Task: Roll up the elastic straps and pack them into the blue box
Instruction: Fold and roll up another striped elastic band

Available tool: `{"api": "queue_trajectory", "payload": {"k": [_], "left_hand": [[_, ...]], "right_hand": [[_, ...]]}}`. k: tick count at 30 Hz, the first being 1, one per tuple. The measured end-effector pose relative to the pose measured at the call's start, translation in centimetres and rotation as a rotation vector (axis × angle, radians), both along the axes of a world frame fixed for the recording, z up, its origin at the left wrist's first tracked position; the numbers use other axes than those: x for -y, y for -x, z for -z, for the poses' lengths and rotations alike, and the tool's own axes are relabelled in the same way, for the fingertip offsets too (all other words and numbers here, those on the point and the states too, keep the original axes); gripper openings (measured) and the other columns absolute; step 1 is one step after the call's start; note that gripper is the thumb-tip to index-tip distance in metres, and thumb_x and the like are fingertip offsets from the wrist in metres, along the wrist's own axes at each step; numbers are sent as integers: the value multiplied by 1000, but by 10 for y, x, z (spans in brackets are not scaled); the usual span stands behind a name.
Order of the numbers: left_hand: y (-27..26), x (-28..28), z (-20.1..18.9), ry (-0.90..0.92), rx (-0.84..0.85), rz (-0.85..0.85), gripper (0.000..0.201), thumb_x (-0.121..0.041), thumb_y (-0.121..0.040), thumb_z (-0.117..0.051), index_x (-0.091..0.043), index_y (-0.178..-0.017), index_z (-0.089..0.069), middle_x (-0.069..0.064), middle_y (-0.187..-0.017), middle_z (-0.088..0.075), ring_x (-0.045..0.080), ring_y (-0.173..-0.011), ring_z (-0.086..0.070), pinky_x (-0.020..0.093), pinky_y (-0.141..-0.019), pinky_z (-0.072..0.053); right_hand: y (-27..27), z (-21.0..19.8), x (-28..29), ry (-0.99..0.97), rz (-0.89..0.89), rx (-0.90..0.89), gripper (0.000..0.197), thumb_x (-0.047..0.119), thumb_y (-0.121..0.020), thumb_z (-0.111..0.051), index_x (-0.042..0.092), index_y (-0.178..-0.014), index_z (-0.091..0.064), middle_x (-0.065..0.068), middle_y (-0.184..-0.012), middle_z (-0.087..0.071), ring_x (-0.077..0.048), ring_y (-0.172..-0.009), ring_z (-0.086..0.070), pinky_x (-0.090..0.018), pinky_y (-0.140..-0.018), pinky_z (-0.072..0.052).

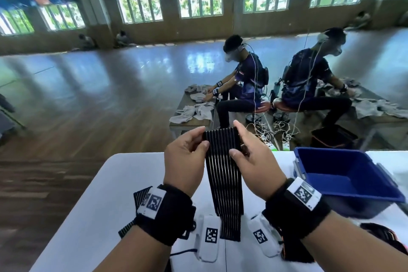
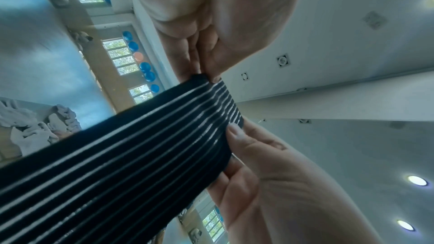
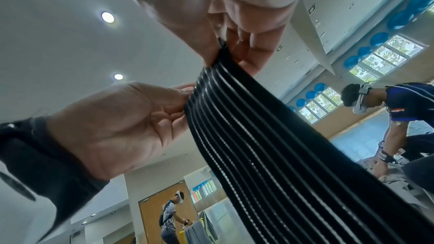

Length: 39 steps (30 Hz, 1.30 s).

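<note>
Over a white table (image 1: pixel 92 194), a black striped strap (image 1: pixel 223 174) is pinched at its top corners by left hand (image 1: pixel 184 161) and right hand (image 1: pixel 257 161); blue box (image 1: pixel 344 174) near.

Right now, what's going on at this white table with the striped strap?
A person holds the top end of a black striped elastic strap up over the white table. The left hand and right hand each pinch a top corner, and the rest hangs unrolled down to the table. The blue box to the right looks empty. More straps lie nearby.
</note>
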<state>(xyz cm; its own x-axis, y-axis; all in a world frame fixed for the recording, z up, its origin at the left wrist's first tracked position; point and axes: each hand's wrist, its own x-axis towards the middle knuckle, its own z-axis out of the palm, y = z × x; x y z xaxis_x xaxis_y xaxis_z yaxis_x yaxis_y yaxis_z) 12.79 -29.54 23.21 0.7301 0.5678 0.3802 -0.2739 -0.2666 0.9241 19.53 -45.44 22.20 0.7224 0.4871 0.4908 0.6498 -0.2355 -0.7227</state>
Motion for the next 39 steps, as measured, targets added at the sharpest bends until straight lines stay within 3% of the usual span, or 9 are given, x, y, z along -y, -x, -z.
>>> {"api": "queue_trajectory", "payload": {"k": [3, 7, 11, 16, 20, 24, 33, 35, 39], "left_hand": [[-2, 5, -1, -95, 9, -2, 37, 4, -90, -67, -25, -113, -73, -12, -99, -77, 4, -96, -73, 30, -89, -59], [-3, 5, -6, -32, 43, 29, 24, 1, -88, -71, -21, -96, -73, 2, -90, -78, 21, -89, -75, 45, -84, -61], [-6, 4, -28, 110, 98, 45, 16, 2, -86, -74, -14, -83, -75, 9, -76, -76, 20, -71, -72, 36, -67, -60], [-3, 4, -54, 90, 140, 136, 26, 3, -82, -78, -16, -99, -76, 2, -89, -79, 13, -80, -73, 25, -73, -58], [8, 5, -67, 46, 141, 216, 42, 14, -82, -72, -6, -118, -71, 6, -100, -78, 17, -86, -75, 27, -74, -59], [12, 4, -84, -7, 152, 221, 41, 9, -83, -74, -14, -117, -72, -3, -99, -79, 14, -78, -73, 25, -74, -59], [-83, -27, -44, -226, -167, 112, 32, -1, -83, -77, -27, -101, -71, -7, -86, -76, 4, -81, -72, 38, -87, -61], [-106, -36, -48, -334, -237, 76, 24, -11, -83, -77, -33, -92, -71, -9, -85, -75, 6, -82, -72, 38, -87, -61], [-128, -43, -81, -411, -174, -1, 12, -15, -82, -75, -26, -80, -72, -11, -78, -71, 11, -78, -70, 29, -79, -60]], "right_hand": [[-3, 0, 1, 0, 18, -29, 65, 12, -97, -55, 19, -156, -29, 2, -124, -56, -11, -113, -56, -34, -101, -47], [-4, -5, 5, -88, -24, -130, 67, 22, -91, -54, 34, -153, -30, 2, -123, -62, -20, -101, -66, -48, -92, -54], [-11, -28, 10, -298, -34, -225, 46, 13, -88, -67, 44, -120, -58, -1, -104, -67, -31, -84, -68, -54, -85, -57], [-14, -62, 14, -322, -33, -239, 15, 14, -86, -71, 29, -89, -71, -5, -85, -73, -34, -79, -71, -55, -69, -61], [-8, -85, 26, -312, -92, -301, 20, 6, -85, -75, 25, -92, -75, -15, -95, -72, -43, -86, -71, -59, -70, -60], [-7, -98, 33, -299, -156, -346, 26, 3, -83, -76, 24, -97, -76, -22, -103, -70, -46, -89, -70, -59, -73, -60], [-80, -73, -7, 65, 123, -290, 24, -1, -92, -60, 19, -85, -71, -7, -78, -70, -11, -58, -64, -23, -52, -55], [-104, -75, -15, 157, 176, -221, 25, 1, -90, -63, 22, -82, -71, -1, -77, -69, -15, -65, -65, -19, -61, -56], [-127, -95, -21, 138, 258, -152, 31, 1, -84, -69, 28, -69, -66, 6, -76, -68, -18, -76, -68, -39, -80, -60]]}}
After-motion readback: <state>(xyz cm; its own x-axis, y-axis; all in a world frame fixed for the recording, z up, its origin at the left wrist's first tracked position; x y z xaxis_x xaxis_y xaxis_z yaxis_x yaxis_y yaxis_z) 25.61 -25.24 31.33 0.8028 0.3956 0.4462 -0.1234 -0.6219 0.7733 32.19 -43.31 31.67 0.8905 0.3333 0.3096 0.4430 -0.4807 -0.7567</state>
